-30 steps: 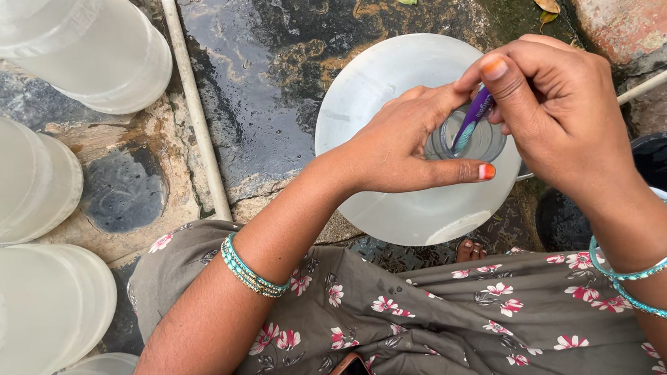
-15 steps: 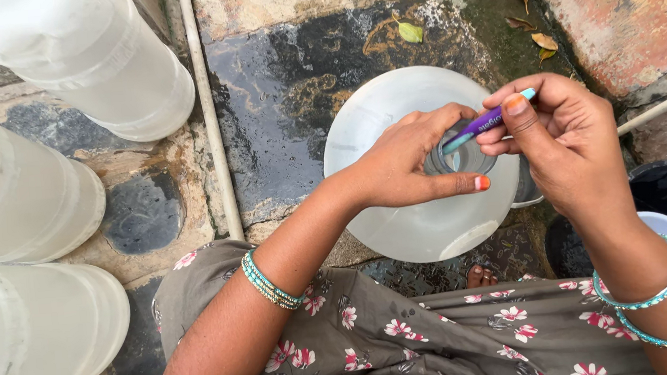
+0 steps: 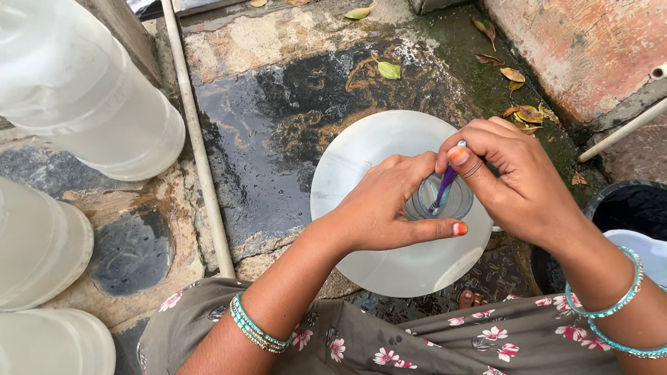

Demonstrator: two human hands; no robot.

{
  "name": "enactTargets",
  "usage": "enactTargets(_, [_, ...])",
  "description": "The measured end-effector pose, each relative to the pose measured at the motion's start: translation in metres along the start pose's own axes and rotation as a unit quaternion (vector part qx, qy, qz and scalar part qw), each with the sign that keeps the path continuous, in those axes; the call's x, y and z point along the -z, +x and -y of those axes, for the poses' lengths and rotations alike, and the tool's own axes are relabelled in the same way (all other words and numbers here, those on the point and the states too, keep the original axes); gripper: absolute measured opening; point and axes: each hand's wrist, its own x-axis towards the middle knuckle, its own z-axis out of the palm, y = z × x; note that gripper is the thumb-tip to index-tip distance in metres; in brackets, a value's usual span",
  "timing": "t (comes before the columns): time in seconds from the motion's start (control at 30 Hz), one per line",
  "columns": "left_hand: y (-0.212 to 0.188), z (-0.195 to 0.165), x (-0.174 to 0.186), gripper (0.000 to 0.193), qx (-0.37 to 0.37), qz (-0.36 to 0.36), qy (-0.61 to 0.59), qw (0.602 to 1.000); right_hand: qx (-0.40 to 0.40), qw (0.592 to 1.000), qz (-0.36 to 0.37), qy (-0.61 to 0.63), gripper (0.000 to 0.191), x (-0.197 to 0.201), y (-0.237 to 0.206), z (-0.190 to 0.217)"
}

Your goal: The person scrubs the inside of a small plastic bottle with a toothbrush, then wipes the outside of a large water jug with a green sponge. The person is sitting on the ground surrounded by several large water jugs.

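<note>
The left hand (image 3: 387,207) cups the neck of the big translucent white plastic water jug (image 3: 363,161), fingers wrapped around the mouth at the picture's centre. The right hand (image 3: 515,177), at three o'clock of it, pinches a thin purple-handled brush (image 3: 445,188), bristle end down inside the opening. The risk: a slack pinch could drop the brush into the jug, and the wet neck could slide under the left palm. Below lies wet dark stone floor (image 3: 265,129) with fallen leaves; more pale jugs (image 3: 65,97) crowd nine to eleven o'clock, a black bucket (image 3: 661,217) at four.
</note>
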Motion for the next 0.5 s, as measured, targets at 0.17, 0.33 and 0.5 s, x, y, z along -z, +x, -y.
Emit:
enactTargets(0.17, [0.0, 0.002, 0.001, 0.064, 0.045, 0.004, 0.001, 0.999, -0.049, 0.999, -0.007, -0.019, 0.026, -0.008, 0.009, 0.016])
enactTargets(0.33, [0.001, 0.0, 0.002, 0.073, 0.031, 0.004, -0.024, 0.999, -0.052, 0.996, -0.076, -0.006, 0.033, 0.022, 0.008, 0.079])
enactTargets(0.5, [0.002, -0.002, 0.003, 0.072, 0.034, 0.023, -0.023, 0.999, -0.013, 0.991, -0.131, -0.034, 0.041, 0.053, -0.023, 0.125])
